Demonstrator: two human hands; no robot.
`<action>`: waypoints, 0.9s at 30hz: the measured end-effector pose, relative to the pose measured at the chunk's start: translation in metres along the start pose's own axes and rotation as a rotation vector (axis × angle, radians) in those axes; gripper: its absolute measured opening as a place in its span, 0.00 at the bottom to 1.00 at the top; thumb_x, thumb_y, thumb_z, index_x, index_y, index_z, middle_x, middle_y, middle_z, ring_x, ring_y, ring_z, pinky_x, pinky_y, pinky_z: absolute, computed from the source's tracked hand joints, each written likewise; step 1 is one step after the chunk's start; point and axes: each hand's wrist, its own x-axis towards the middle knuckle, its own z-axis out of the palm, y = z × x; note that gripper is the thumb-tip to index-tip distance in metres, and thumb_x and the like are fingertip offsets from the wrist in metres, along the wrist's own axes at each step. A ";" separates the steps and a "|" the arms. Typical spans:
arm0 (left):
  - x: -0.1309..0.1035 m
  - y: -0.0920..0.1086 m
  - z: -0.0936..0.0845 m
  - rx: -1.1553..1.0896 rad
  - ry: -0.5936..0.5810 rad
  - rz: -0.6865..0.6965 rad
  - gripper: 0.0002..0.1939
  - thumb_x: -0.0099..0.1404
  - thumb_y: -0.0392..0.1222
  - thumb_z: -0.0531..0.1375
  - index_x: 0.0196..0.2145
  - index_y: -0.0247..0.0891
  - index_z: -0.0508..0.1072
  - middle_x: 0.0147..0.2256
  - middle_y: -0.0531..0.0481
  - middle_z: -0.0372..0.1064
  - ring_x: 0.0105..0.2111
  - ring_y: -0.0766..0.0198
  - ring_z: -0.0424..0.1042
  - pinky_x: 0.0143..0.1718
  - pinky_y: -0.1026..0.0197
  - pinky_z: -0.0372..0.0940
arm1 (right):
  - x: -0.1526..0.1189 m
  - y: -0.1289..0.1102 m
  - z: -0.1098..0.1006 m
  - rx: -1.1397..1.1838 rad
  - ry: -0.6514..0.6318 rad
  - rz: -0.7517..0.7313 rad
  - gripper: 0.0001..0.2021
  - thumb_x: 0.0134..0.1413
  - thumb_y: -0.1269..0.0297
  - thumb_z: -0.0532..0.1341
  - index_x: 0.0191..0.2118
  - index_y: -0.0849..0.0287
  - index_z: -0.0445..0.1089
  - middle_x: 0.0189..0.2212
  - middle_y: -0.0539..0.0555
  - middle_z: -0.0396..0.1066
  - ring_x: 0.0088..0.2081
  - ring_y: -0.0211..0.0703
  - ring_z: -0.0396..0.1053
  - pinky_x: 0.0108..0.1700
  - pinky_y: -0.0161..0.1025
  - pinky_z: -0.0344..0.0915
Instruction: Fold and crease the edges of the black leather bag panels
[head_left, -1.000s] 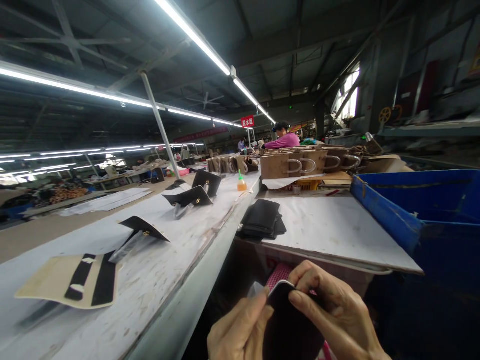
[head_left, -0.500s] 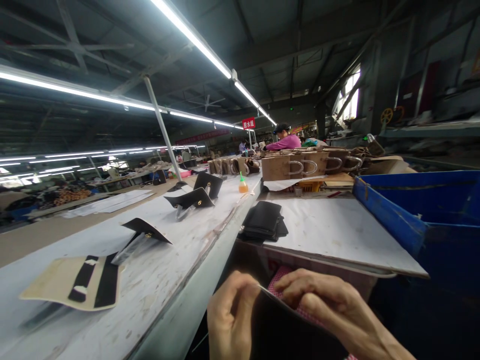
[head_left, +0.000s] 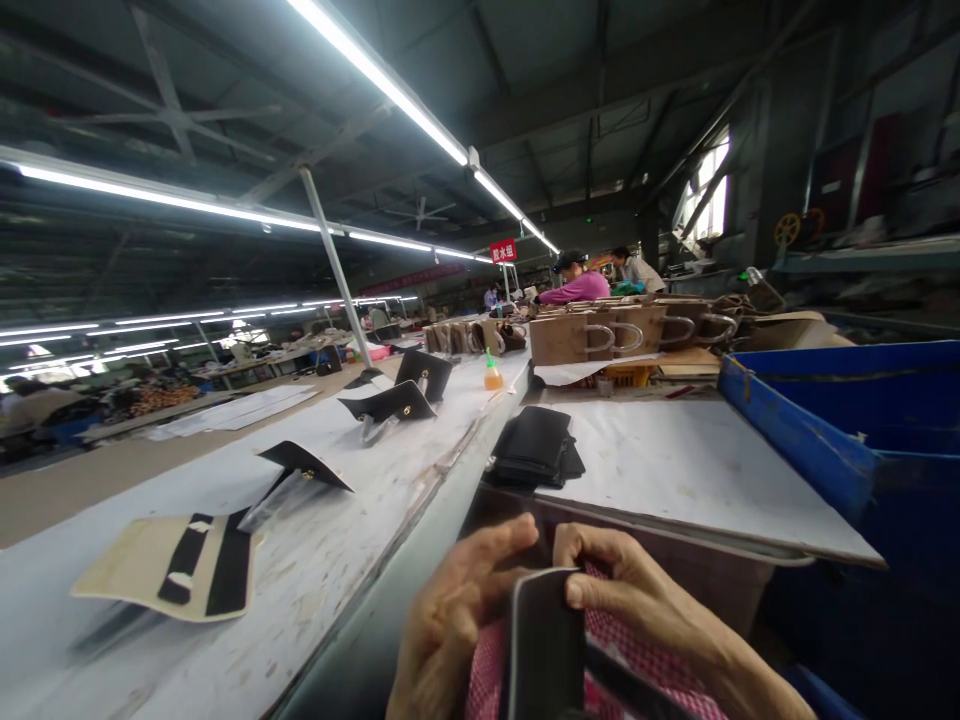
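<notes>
Low in the view, my right hand (head_left: 637, 585) pinches the top edge of a black leather-like piece (head_left: 547, 640) with a pale cut edge. The piece stands upright and looks bent, with a dark strip running off to its right. Close by on its left is my left hand (head_left: 454, 610), slightly blurred, its fingers apart and stretched toward the piece; whether a fingertip touches it I cannot tell. Behind both hands shows red-and-white checked cloth (head_left: 622, 630). A stack of black pieces (head_left: 531, 445) lies on the white-covered side board (head_left: 690, 470) beyond.
Along the long white table (head_left: 315, 570) at left lie a beige-and-black flap (head_left: 135, 570) and several black flaps with metal fittings (head_left: 307, 465). A glue bottle (head_left: 493, 375) stands farther back. Brown bags (head_left: 562, 340), a blue bin (head_left: 799, 425) and a co-worker in pink (head_left: 585, 288) are beyond.
The black piece has turned from a broad slanted face to a narrow upright one. My left hand has loosened from its edge and spread its fingers; my right hand now pinches the top edge.
</notes>
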 end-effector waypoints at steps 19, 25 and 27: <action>-0.021 -0.016 -0.011 0.727 0.228 -0.273 0.21 0.68 0.59 0.55 0.29 0.38 0.68 0.23 0.54 0.65 0.24 0.67 0.62 0.27 0.66 0.56 | -0.004 -0.014 0.007 -0.835 0.302 -0.561 0.04 0.66 0.65 0.59 0.42 0.58 0.71 0.33 0.51 0.73 0.32 0.37 0.73 0.33 0.31 0.69; -0.024 -0.031 0.004 0.816 0.391 -0.180 0.23 0.68 0.60 0.53 0.27 0.38 0.67 0.20 0.56 0.60 0.22 0.70 0.59 0.27 0.65 0.53 | -0.004 -0.008 0.035 -0.963 0.445 -0.717 0.02 0.63 0.72 0.62 0.40 0.60 0.69 0.29 0.52 0.72 0.29 0.38 0.70 0.31 0.35 0.67; -0.026 -0.035 0.008 0.856 0.419 -0.120 0.23 0.69 0.58 0.53 0.26 0.38 0.66 0.20 0.57 0.58 0.20 0.71 0.58 0.26 0.65 0.52 | -0.003 -0.006 0.038 -0.955 0.439 -0.706 0.03 0.63 0.71 0.62 0.37 0.60 0.68 0.28 0.51 0.71 0.28 0.37 0.68 0.30 0.35 0.66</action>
